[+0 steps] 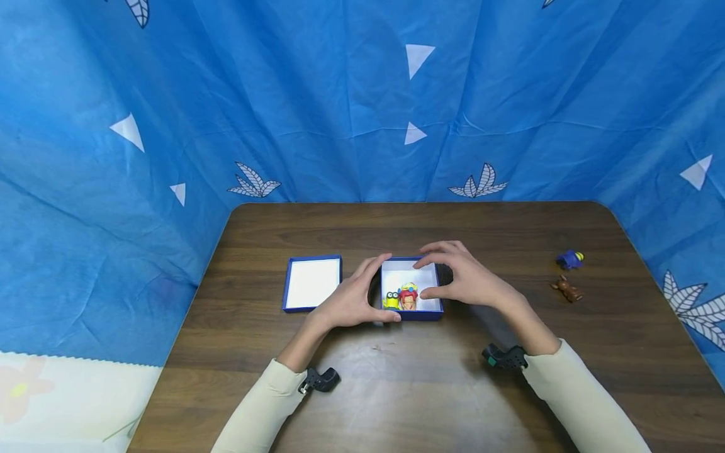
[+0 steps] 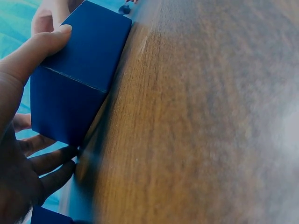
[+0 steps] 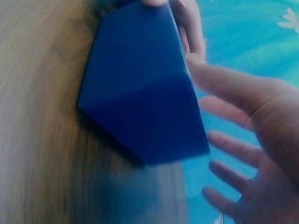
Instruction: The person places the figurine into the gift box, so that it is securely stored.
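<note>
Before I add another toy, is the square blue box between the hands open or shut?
Open: the square blue box shows its white interior, with a yellow goggled figurine and a red-and-yellow figurine inside.

Two figurines (image 1: pixel 408 298) in box (image 1: pixel 413 316), lid (image 1: pixel 312 283) to its left, two toys (image 1: pixel 569 260) far right on table (image 1: pixel 408 396)

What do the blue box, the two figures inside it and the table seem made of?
Blue box: probably stiff cardboard with a matte covering, judging by its pale, scuffed edge.
Yellow figure and red-topped figure: likely moulded plastic or rubber, given their bright, solid colours; too small to tell the finish.
Table: wood or wood-look laminate, softly shiny, with streaky grain.
</note>
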Demonstrator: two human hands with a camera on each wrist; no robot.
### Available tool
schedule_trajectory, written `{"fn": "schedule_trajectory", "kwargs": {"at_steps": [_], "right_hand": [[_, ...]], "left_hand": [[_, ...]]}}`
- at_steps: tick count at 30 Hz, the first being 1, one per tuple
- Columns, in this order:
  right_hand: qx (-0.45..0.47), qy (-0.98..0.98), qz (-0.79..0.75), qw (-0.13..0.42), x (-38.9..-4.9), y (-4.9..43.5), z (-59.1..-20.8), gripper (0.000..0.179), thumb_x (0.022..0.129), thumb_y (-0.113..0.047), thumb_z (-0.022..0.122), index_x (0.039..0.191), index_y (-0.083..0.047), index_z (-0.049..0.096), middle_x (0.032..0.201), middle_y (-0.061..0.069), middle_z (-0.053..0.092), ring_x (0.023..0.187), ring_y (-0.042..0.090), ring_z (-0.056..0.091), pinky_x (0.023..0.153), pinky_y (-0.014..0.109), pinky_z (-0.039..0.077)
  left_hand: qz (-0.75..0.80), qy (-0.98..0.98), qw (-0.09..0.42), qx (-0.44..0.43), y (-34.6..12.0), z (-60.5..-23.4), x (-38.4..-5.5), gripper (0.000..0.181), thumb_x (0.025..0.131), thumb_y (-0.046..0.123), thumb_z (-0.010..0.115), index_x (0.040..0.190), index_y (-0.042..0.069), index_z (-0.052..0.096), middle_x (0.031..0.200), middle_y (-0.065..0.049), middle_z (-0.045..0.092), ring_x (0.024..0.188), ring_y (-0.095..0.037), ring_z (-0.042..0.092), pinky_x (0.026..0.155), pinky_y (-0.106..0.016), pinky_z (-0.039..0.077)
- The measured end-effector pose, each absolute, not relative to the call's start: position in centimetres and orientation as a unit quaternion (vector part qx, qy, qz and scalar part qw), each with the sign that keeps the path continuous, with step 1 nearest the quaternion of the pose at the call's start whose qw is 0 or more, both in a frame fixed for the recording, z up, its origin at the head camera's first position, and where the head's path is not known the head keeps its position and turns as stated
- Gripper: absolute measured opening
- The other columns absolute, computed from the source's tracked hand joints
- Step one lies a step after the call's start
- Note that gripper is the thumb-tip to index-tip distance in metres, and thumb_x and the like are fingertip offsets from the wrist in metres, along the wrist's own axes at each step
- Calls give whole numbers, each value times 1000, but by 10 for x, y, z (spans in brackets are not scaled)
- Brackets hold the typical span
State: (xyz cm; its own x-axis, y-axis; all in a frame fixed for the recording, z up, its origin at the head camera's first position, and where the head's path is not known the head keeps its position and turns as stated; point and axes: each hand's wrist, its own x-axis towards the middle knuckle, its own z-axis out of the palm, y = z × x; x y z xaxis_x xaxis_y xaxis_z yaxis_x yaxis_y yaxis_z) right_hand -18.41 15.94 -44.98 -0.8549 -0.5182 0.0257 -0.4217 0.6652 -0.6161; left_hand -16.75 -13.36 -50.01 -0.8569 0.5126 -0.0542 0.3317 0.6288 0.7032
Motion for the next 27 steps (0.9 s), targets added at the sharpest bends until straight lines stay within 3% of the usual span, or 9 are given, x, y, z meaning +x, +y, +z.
{"fn": "schedule_trajectory", "kwargs": {"at_steps": [8, 10, 12, 16, 22, 27], "right_hand": [[-223, 887, -403, 18, -175, 206, -451, 54, 87, -30, 92, 136, -20, 72, 149, 6, 63, 141, 35, 50, 114, 71, 41], [-206, 884, -419, 11, -171, 220, -451, 58, 88, -27, 92, 141, -21, 69, 149, 3, 63, 140, 30, 53, 118, 59, 45], [-190, 878, -439, 4, -167, 233, -452, 62, 88, -21, 91, 145, -22, 65, 149, 1, 64, 139, 18, 55, 120, 38, 46], [-165, 875, -456, -16, -158, 260, -455, 66, 89, -12, 90, 148, -25, 62, 149, 1, 65, 134, -2, 55, 109, 6, 40], [-116, 888, -444, -36, -146, 297, -459, 60, 92, -13, 87, 147, -22, 64, 143, 3, 66, 125, -10, 55, 100, 1, 41], [-71, 913, -396, -65, -140, 330, -464, 55, 94, -22, 87, 145, -21, 66, 135, -6, 64, 117, -15, 49, 93, -4, 35]], "left_hand": [[360, 895, 125, 231, -133, -499, -167, 125, 76, 68, 90, 172, 37, 16, 172, -1, 33, 147, -30, 51, 117, -62, 48], [357, 896, 123, 232, -133, -500, -167, 125, 76, 69, 90, 172, 38, 16, 172, 0, 33, 148, -30, 50, 118, -62, 48], [357, 896, 123, 233, -133, -500, -167, 125, 75, 68, 90, 172, 40, 15, 172, 1, 33, 150, -30, 50, 118, -61, 48], [359, 895, 127, 232, -134, -501, -166, 126, 75, 68, 91, 172, 39, 15, 172, 1, 33, 149, -30, 50, 118, -62, 48], [359, 895, 128, 230, -135, -502, -165, 126, 76, 68, 90, 172, 37, 16, 173, 0, 32, 148, -32, 51, 117, -63, 48], [359, 896, 125, 231, -133, -499, -167, 126, 75, 67, 91, 172, 37, 16, 173, -1, 31, 146, -33, 52, 115, -64, 49]]}}
